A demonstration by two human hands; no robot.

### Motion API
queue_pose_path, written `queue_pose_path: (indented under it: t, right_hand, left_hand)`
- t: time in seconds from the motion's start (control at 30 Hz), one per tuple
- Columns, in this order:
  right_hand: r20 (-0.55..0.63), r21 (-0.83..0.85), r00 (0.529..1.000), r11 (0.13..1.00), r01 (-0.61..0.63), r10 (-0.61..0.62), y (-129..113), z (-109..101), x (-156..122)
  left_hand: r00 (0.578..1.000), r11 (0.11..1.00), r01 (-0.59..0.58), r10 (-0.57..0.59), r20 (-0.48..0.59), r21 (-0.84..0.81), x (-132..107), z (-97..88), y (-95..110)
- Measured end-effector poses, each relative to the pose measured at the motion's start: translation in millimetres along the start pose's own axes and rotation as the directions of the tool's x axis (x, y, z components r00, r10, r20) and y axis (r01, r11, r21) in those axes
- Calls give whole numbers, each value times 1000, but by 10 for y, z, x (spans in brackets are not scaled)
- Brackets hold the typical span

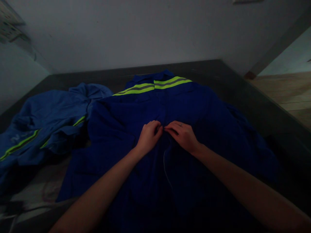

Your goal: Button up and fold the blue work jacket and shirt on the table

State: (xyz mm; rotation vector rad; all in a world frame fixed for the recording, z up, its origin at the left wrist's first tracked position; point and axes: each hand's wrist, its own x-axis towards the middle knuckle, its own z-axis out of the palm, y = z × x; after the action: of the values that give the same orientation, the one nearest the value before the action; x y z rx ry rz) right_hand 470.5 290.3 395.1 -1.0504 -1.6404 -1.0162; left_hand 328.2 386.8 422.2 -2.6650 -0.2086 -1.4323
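A dark blue work jacket (194,106) with yellow-green and grey reflective bands across the chest lies spread out, its collar at the far side. My left hand (150,136) pinches the front opening near the middle of the jacket. Close beside it, my right hand (181,134) pinches the facing edge, with a ring on one finger. The fingertips of both hands almost meet. Whatever small fastening may lie between them is too dark to make out. Below the hands, a thin pale line runs along the opening's edge.
A lighter blue garment (55,106) with yellow-green stripes lies crumpled at the left. The dark table (213,71) ends against a pale wall (145,35). A dark cable (36,208) lies at the lower left. Wooden flooring (289,94) shows beyond the table's right edge.
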Motion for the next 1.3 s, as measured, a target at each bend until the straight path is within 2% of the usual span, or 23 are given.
queue_pose_path:
  t: [0.2, 0.37, 0.47, 0.6, 0.7, 0.83, 1.03, 1.3]
  right_hand:
    - [42, -61, 998, 997, 45, -43, -12, -45, 16]
    - [42, -59, 999, 998, 34, -32, -17, -54, 21]
    - [35, -72, 999, 997, 36, -34, -1, -44, 14]
    - [27, -54, 999, 997, 47, -46, 13, -34, 9]
    - [-3, 33, 1000, 999, -12, 12, -2, -34, 16]
    - [-43, 92, 990, 987, -129, 133, -46, -47, 33]
    - [49, 135, 956, 947, -293, 289, -89, -63, 44]
    - [39, 160, 938, 924, -347, 346, -115, -6, 29]
  left_hand:
    - [1000, 1000, -17, 17, 24, -14, 9, 11, -17]
    - [1000, 999, -6, 6, 6, -46, 10, 3, -7]
    - [1000, 992, 19, -22, -22, -122, 13, -10, -2]
    - [997, 964, 73, -65, 40, -257, 30, -19, -24]
    - [994, 943, 101, -85, 64, -318, 40, -17, -41]
    - [992, 940, 125, -109, 67, -319, 43, -19, -37]
    - [994, 962, 105, -93, 60, -253, 43, -21, -27]
    - [996, 971, 88, -82, 35, -224, 36, -4, -40]
